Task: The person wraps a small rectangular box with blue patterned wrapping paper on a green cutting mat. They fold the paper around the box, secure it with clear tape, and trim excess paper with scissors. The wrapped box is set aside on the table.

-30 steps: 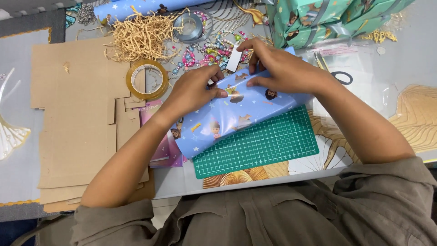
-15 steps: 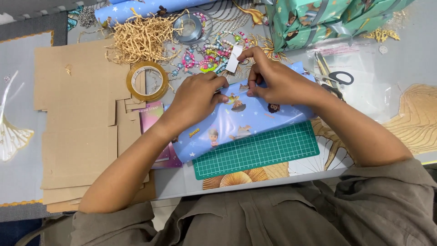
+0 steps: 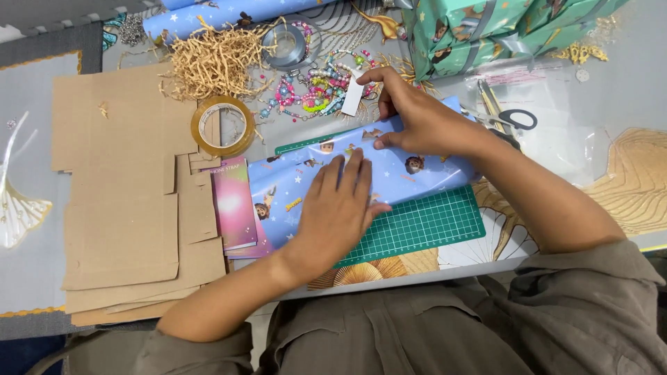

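A package wrapped in blue patterned paper (image 3: 417, 167) lies across a green cutting mat (image 3: 431, 226) on the table. My left hand (image 3: 338, 208) rests flat on the wrap, fingers spread and pressing down. My right hand (image 3: 417, 118) sits at the package's upper edge, its fingers pinching a small white strip (image 3: 352, 96) that looks like tape, with the thumb on the paper.
A tape roll (image 3: 222, 126) lies left of the package, by flat cardboard sheets (image 3: 132, 201) and a pink card (image 3: 233, 201). Paper shreds (image 3: 212, 62), beads (image 3: 316, 90) and a blue paper roll (image 3: 208, 14) sit behind. Scissors (image 3: 511, 118) and green wrapped boxes (image 3: 500, 35) are at right.
My left hand moved from the package's upper edge down onto its face and flattened out. The right hand stayed at the upper edge with the white strip.
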